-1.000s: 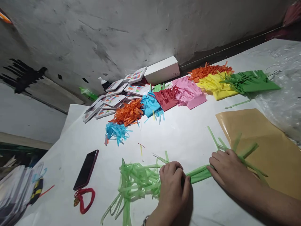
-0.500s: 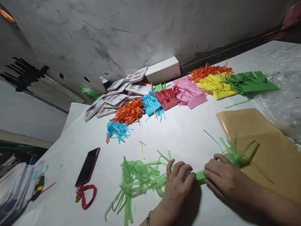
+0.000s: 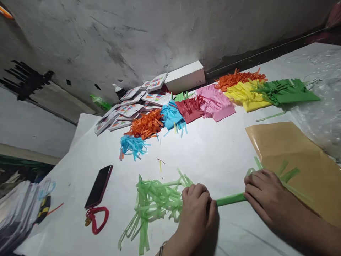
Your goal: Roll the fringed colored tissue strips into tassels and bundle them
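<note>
A light green paper tassel (image 3: 157, 199) lies on the white table in front of me, its fringe strips spread to the left and more strips fanning out at the right. Its flat middle band (image 3: 230, 200) runs straight between my hands. My left hand (image 3: 198, 208) is closed around the band's left end, where the loose fringe begins. On the right end, my right hand (image 3: 262, 195) grips the band, with green strips poking out past its knuckles over the brown paper. The undersides of both hands' grips are hidden.
Fringed paper bundles in orange (image 3: 146, 124), pink (image 3: 215, 103), yellow (image 3: 249, 95) and green (image 3: 290, 91) line the back. Behind them are printed packets (image 3: 130, 111) and a white box (image 3: 185, 77). A phone (image 3: 99, 186) lies left, brown paper (image 3: 295, 156) and clear plastic (image 3: 317, 113) right.
My hands have moved farther apart, the right one rightward and the left one slightly left. More of the green band shows between them, now narrower and straighter.
</note>
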Demonstrator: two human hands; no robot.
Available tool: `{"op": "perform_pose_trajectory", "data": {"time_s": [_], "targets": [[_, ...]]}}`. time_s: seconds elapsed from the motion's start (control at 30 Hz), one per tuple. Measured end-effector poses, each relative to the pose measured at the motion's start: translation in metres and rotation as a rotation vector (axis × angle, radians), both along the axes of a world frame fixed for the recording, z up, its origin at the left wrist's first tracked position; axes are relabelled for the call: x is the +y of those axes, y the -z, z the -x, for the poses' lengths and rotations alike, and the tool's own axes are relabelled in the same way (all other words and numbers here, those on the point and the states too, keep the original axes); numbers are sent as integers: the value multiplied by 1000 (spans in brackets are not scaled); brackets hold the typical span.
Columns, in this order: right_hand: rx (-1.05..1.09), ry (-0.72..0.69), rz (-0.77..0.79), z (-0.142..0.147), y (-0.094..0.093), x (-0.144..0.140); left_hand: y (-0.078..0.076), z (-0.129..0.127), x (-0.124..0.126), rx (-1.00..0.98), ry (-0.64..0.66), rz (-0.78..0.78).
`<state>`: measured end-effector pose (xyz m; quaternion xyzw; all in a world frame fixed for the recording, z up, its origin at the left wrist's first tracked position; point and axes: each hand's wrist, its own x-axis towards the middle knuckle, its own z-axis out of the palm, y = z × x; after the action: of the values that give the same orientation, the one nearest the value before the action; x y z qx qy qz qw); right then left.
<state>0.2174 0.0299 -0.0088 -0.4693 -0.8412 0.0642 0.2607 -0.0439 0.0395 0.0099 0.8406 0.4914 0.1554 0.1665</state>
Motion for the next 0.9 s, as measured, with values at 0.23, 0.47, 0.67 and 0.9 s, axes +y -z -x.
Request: {"op": "perform_pose_trajectory", "data": {"time_s": [0.23, 0.47, 0.67, 0.9], "targets": [[-4, -53, -258, 21, 4, -7, 0, -8, 3, 88, -61, 18], [20, -124, -176, 32, 9, -2, 8, -4, 0, -7, 195, -381], [29, -190, -188, 41, 7, -2, 13, -7, 6, -6, 292, -374], [71, -161, -78, 5, 11, -13, 9, -6, 2, -76, 209, -203]]}}
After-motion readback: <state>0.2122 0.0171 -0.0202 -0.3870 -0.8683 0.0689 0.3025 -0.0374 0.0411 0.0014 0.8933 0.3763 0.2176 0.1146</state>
